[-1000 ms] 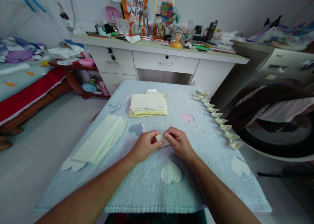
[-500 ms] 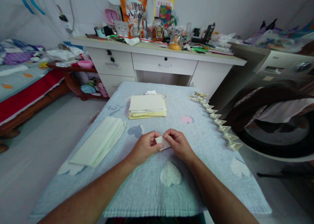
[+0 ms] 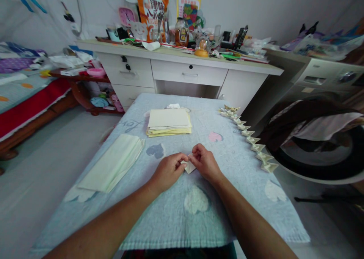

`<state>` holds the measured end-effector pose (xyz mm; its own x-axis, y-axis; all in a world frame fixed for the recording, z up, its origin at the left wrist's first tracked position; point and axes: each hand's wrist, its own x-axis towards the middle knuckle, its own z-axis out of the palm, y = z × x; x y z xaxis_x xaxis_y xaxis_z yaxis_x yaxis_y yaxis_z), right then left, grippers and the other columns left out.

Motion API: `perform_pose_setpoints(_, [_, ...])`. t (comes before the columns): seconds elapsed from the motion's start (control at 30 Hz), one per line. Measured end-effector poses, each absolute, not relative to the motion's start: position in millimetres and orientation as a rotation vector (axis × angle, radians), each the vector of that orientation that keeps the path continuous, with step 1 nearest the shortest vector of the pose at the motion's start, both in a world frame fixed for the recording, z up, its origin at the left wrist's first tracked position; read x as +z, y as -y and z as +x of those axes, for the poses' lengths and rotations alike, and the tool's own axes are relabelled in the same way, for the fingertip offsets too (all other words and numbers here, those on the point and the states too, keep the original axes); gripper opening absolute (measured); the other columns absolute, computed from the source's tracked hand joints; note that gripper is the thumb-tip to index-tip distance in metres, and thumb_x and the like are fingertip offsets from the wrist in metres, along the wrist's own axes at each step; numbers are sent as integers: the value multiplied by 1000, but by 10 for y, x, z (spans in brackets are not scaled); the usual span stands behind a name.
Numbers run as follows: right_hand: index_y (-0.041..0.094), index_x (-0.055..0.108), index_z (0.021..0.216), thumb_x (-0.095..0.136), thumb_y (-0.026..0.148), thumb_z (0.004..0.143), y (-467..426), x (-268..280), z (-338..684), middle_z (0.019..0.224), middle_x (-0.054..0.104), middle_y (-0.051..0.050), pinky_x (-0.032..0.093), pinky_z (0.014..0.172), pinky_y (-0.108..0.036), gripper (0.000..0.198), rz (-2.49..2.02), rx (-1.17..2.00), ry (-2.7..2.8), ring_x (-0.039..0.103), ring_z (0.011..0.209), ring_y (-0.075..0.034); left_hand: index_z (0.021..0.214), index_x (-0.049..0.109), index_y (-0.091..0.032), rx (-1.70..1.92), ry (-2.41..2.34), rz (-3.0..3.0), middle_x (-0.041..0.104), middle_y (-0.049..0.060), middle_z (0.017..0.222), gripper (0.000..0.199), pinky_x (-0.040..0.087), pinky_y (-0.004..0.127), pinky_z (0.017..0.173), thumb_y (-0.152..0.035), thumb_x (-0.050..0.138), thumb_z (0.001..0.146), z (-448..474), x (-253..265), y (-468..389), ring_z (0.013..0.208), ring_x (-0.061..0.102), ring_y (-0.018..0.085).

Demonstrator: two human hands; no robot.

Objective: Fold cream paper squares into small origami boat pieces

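The left hand (image 3: pixel 168 171) is pinching the left edge of a small folded paper piece (image 3: pixel 190 168), thumb and forefinger nearly meeting with only the paper between them; the right hand (image 3: pixel 207 163) is gripping its upper right corner the same way, the other fingers curling loosely behind. The piece is sitting between the two sets of fingertips, just above the blue cloth (image 3: pixel 159 221) and near the middle of it; the fingers are covering much of the paper, so which crease they are working is impossible to tell.

Further off, a stack of paper sheets (image 3: pixel 170 119) is lying beyond the hands; a long folded bundle (image 3: pixel 110 164) is resting to the left; a row of folded paper points (image 3: pixel 248 133) is running along the right edge of the cloth.

The step in hand seems to be shaping a fold — for that, the left pinch should be acting as a steady anchor while the right thumb is doing the pressing; the edges should be meeting squarely before any pressure is going on; the crease is best run from one end to the other — firmly, but without twisting, since so small a piece could easily be skewing or buckling.
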<state>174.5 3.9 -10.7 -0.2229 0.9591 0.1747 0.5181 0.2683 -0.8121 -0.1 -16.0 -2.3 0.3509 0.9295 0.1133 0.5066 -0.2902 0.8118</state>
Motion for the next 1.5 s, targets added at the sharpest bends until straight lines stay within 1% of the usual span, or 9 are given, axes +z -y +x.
perform_pose_setpoints(0.17, [18,58,76,62,19,82,-65,-89,1754,70,55,0,36,67,-25,8,-1375,533,2085,49,71,-14,92,63,-21,751,-1303,2207,65,2,91,14,43,30,80,-14,55,83,8,-46,169,88,58,18])
perform_pose_setpoints(0.37, [17,68,86,57,9,82,-25,50,1845,88,58,-6,38,81,-29,14,-1283,492,2237,51,87,-17,98,67,-23,726,-1364,2369,59,4,98,18,43,35,85,-19,61,82,-33,-19,168,95,52,21])
perform_pose_setpoints(0.5, [17,65,83,58,2,76,19,132,1898,82,59,-2,38,79,-28,18,-1208,578,2305,52,83,-16,91,67,-21,751,-1209,2402,61,3,94,12,42,33,84,-15,60,84,-52,-25,135,93,51,19])
perform_pose_setpoints(0.63, [18,64,76,62,9,78,18,99,1899,79,59,-1,37,77,-27,9,-1177,586,2376,51,81,-15,85,65,-19,748,-1070,2408,63,2,88,13,43,32,83,-12,55,85,-53,-50,109,90,52,18])
perform_pose_setpoints(0.8, [18,65,76,63,15,80,10,36,1895,80,60,-2,36,78,-28,6,-1197,553,2421,51,82,-16,88,65,-19,712,-1040,2402,64,3,93,14,43,33,85,-10,59,79,-71,-37,109,93,53,19])
perform_pose_setpoints(0.93, [19,65,82,64,12,77,44,84,1908,86,60,-2,36,81,-29,9,-1192,568,2450,51,86,-17,87,66,-20,681,-1026,2366,67,2,95,9,42,33,87,-16,63,80,-96,-24,75,94,55,19])
perform_pose_setpoints(1.07, [19,64,88,72,20,72,56,137,1918,90,59,-3,36,81,-30,18,-1192,597,2473,51,89,-18,86,67,-21,688,-996,2369,68,1,94,5,42,33,88,-21,64,83,-117,-44,30,94,57,18])
perform_pose_setpoints(1.33, [18,64,86,69,20,77,37,101,1909,87,60,-2,37,79,-28,10,-1157,620,2449,53,85,-16,87,69,-22,696,-965,2408,69,1,92,14,42,31,86,-23,55,90,-129,-58,21,91,57,16])
perform_pose_setpoints(1.5, [18,66,80,63,14,82,33,60,1880,82,61,-3,38,77,-26,5,-1099,611,2409,54,83,-15,86,66,-21,716,-986,2402,68,2,90,12,43,31,85,-19,55,89,-123,-59,37,90,57,17])
